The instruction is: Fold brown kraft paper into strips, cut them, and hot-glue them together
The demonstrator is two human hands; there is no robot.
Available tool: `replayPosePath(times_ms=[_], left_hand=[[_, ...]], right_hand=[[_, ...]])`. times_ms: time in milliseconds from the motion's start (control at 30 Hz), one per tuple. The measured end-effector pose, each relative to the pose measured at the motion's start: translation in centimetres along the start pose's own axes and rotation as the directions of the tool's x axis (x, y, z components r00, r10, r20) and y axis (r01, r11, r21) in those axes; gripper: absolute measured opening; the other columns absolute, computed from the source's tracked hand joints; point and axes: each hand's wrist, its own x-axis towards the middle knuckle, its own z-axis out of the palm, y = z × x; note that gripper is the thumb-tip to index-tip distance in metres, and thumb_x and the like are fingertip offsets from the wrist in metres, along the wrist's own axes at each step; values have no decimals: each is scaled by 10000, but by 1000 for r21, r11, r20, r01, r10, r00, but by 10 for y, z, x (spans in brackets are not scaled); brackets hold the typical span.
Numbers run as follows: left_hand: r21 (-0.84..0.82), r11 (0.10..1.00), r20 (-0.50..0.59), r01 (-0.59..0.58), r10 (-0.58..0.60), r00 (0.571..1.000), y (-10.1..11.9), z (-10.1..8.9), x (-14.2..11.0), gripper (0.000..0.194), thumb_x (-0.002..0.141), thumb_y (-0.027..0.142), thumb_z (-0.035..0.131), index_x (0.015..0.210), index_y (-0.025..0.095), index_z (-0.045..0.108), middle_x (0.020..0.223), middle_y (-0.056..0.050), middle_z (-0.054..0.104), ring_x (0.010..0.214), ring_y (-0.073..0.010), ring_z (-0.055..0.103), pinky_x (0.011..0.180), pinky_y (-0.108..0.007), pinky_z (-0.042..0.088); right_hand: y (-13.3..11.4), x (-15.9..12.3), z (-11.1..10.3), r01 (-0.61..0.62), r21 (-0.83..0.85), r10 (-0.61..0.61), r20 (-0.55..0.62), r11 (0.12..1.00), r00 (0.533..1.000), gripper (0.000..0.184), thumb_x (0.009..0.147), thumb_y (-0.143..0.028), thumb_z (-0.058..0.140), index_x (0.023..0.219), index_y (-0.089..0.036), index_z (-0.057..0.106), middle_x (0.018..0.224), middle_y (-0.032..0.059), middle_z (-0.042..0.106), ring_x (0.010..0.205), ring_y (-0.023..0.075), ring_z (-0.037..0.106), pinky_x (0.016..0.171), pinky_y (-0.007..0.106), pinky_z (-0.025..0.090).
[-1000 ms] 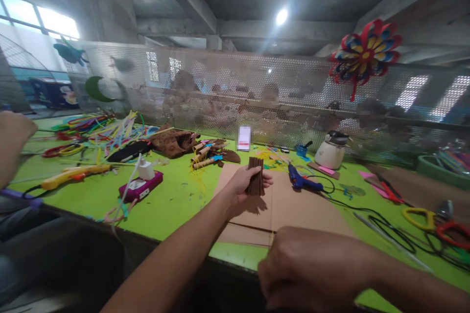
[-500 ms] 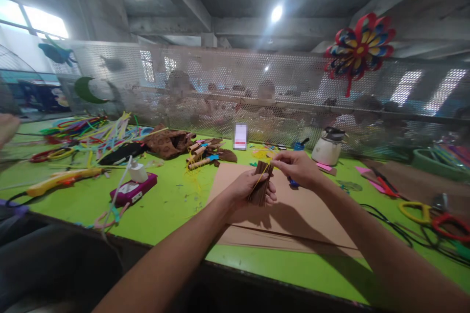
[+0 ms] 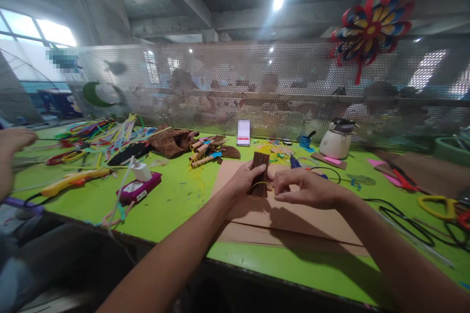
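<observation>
Bundle (image 3: 261,177) clamped upright in left hand (image 3: 244,181); right hand (image 3: 306,187) just beside, curled, grip unclear.

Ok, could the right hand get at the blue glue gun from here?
Probably yes: the blue glue gun lies just beyond the right hand, partly hidden by it, with nothing visible standing between them. Whether that hand holds the yellow thread is unclear.

Brown bundle (image 3: 260,164) in left grip (image 3: 242,185), right grip (image 3: 306,187) near yellow band (image 3: 260,183), green table (image 3: 176,210)
</observation>
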Motion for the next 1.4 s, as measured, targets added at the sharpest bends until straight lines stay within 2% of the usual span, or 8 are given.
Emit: replayPosePath(times_ms=[67,233,433,600,733,1067,1200,1400], left_hand=[[0,1000,1,21,-21,1000,2,0,-1,308,751,369,649,907,157,488,743,-56,655,567,-173,631,543,-290,504],[46,993,84,111,-115,990,4,2,-4,287,765,345,638,902,147,482,719,-64,646,528,-160,623,524,-278,502],[140,990,-41,2,4,999,-1,-4,3,259,792,340,620,928,151,506,697,-58,636,592,-157,628,560,-257,497],[77,995,-119,-57,66,991,0,-6,3,220,797,341,611,858,147,525,707,-41,630,559,-132,603,558,-255,497],[39,999,-126,-31,36,991,3,-2,-1,243,783,353,624,869,157,508,695,-35,634,561,-146,615,555,-269,501],[6,1000,38,-22,22,999,4,1,0,298,707,369,707,807,129,562,632,-13,603,511,-106,539,534,-228,434],[-26,999,79,39,-36,996,5,7,-3,309,718,373,701,839,131,553,644,-30,615,537,-134,581,574,-268,471],[-73,997,120,37,-28,992,9,10,-6,312,721,352,702,867,126,545,664,-48,632,568,-157,615,590,-290,497]], right_hand=[[3,-1,0,-2,25,1,34,1000,999,175,857,-275,552,744,-154,610,776,19,606,716,117,537,685,244,429],[7,-1,-1,-56,116,71,-127,992,989,203,846,-289,557,706,-153,610,761,26,624,713,126,556,676,254,434],[6,-5,-3,-5,441,107,-207,898,972,171,824,-300,613,745,-152,644,1039,101,656,872,168,610,718,278,480],[2,-5,6,97,655,-63,-75,749,995,131,837,-229,619,748,-135,637,1078,134,655,780,158,641,688,314,513],[2,-2,15,40,789,-98,25,613,995,107,855,-213,600,816,-119,632,958,139,693,763,193,673,665,351,536],[9,5,19,53,783,110,-153,619,982,129,834,-238,636,832,-120,688,856,106,704,778,174,659,754,348,511],[16,5,17,123,784,143,-261,608,955,111,832,-242,635,805,-148,687,872,89,699,754,169,641,758,378,498],[20,6,15,148,817,167,-284,557,944,80,816,-221,642,778,-155,666,872,86,695,729,178,632,718,389,500]])
